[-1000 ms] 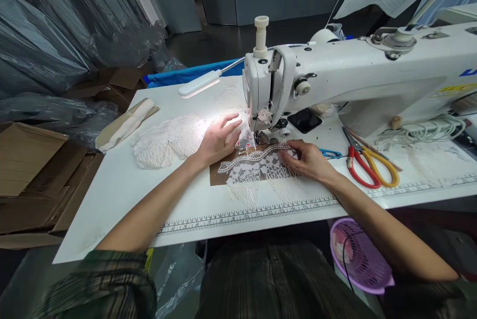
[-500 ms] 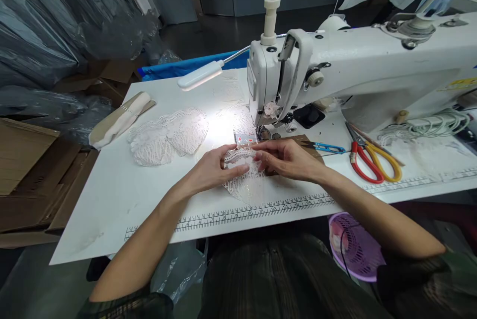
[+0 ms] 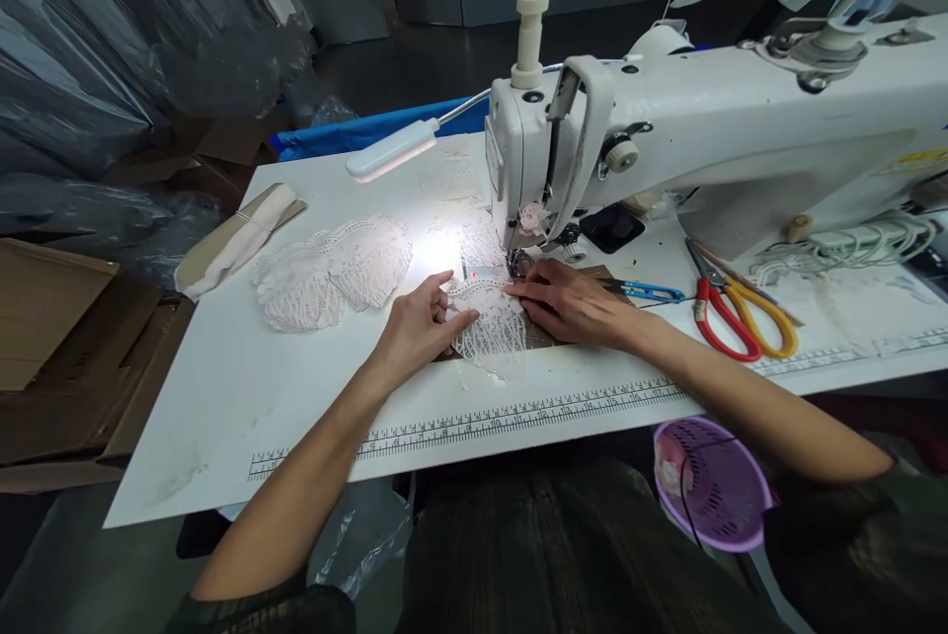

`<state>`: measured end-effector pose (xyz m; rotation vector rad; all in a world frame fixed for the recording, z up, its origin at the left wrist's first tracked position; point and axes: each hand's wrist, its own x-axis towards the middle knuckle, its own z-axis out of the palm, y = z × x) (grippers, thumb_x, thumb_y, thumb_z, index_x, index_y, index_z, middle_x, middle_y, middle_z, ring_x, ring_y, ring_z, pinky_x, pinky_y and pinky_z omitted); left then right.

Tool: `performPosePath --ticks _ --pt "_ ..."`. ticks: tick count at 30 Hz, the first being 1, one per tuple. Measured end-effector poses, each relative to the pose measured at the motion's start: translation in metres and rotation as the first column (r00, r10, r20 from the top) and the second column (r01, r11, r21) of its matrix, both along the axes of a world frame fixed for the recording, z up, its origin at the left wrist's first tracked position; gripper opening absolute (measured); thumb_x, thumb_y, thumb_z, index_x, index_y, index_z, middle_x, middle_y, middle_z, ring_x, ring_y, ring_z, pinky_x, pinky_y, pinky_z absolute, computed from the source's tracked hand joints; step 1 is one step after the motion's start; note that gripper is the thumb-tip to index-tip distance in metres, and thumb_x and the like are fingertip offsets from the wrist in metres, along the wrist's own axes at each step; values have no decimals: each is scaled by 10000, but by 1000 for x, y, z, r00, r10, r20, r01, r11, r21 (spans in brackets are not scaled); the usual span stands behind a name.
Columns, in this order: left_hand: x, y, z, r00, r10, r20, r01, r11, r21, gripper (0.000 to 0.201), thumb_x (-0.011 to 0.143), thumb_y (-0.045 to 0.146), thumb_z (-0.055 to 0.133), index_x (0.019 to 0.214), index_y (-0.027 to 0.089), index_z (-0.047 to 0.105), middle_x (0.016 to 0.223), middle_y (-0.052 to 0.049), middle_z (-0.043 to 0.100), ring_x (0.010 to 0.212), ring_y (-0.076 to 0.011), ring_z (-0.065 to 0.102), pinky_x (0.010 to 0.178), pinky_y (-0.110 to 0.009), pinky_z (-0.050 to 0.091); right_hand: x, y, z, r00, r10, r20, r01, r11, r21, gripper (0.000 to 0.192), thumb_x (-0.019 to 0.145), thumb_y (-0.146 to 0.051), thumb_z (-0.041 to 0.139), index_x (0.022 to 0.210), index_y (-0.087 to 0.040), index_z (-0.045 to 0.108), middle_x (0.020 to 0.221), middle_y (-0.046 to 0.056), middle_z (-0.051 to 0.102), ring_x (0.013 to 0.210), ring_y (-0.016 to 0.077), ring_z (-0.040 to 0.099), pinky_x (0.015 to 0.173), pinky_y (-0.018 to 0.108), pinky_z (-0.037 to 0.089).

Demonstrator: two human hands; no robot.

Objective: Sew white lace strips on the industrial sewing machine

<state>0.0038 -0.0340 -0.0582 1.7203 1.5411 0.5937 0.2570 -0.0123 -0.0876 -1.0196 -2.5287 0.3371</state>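
A white lace piece (image 3: 489, 323) with a scalloped edge and fringe-like pattern lies just in front of the sewing machine's (image 3: 522, 160) presser foot (image 3: 520, 264). My left hand (image 3: 419, 323) holds its left side, thumb across the lace and index finger lifted. At the upper right edge, my right hand (image 3: 567, 303) pinches the lace with its fingertips; its other fingers are bent over a brown board (image 3: 544, 336). More lace (image 3: 478, 234) lies behind the needle area. Whether the front piece is under the foot is hidden.
Lace pieces (image 3: 333, 274) lie to the left, beside a tied fabric bundle (image 3: 241, 239). Blue thread snips (image 3: 652, 292) and red-and-yellow scissors (image 3: 745, 318) are at the right. A lamp (image 3: 392, 150) overhangs the table (image 3: 281, 397). A purple basket (image 3: 715, 486) stands below the front edge.
The lace has turned and shifted slightly toward the machine, showing more of its face. My left index finger has lifted away, and my right hand has rolled over, knuckles up.
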Motion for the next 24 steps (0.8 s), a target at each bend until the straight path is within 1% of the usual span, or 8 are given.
performPosePath --ticks 2,5,8,11,14,17,20,24 --pt "-1 0 3 1000 6 17 -5 999 -50 720 817 442 709 1431 155 465 649 59 450 556 -123 514 490 -253 490 4 2 -3 995 -38 -94 33 998 -62 385 996 -319 432 1311 -184 606 1062 125 586 940 224 574 851 403 519" --pt "-3 2 5 999 -20 -27 19 999 -48 680 817 447 702 1393 143 510 622 71 409 546 -117 487 488 -244 466 8 0 -9 979 -72 -190 53 993 -105 403 1009 -347 418 1352 -208 578 1037 104 577 882 193 580 835 382 525" --pt "-5 4 5 999 -27 -41 25 999 -45 679 797 447 722 1373 140 532 627 67 426 544 -113 484 479 -237 438 6 -4 -12 983 -29 -180 23 999 -35 372 1004 -349 434 1306 -230 615 1063 108 566 954 216 559 869 413 511" --pt "-4 4 5 1000 8 21 -6 996 -92 702 786 443 742 1390 167 514 636 74 408 539 -105 485 501 -248 504 3 -5 -13 992 -22 -128 26 999 28 356 1000 -333 430 1269 -223 635 1081 120 561 989 240 528 862 435 500" --pt "-3 5 5 996 49 72 -38 989 -145 714 778 433 762 1394 180 507 653 78 362 547 -96 478 520 -267 568 2 -3 -13 996 -24 -88 28 999 39 361 997 -314 424 1264 -198 639 1080 134 559 984 251 514 841 430 492" --pt "-3 7 6 993 70 99 -51 982 -180 698 769 411 779 1371 168 524 650 78 337 558 -92 465 506 -258 576 3 -1 -14 994 -20 -104 22 1000 22 350 990 -301 439 1252 -200 648 1079 131 568 988 249 522 860 431 492" --pt "-2 9 7 987 106 120 -78 972 -220 687 754 368 795 1354 156 535 638 82 316 549 -84 432 479 -236 560 5 -1 -13 984 -42 -176 36 999 -37 357 992 -287 429 1272 -215 639 1090 115 581 996 231 549 917 435 500" --pt "3 9 8 977 161 140 -123 961 -247 716 735 301 808 1369 145 515 637 87 304 533 -70 385 467 -220 549 9 -5 -11 973 -59 -225 39 995 -94 387 975 -215 402 1270 -178 649 1096 118 593 964 207 583 929 412 513"
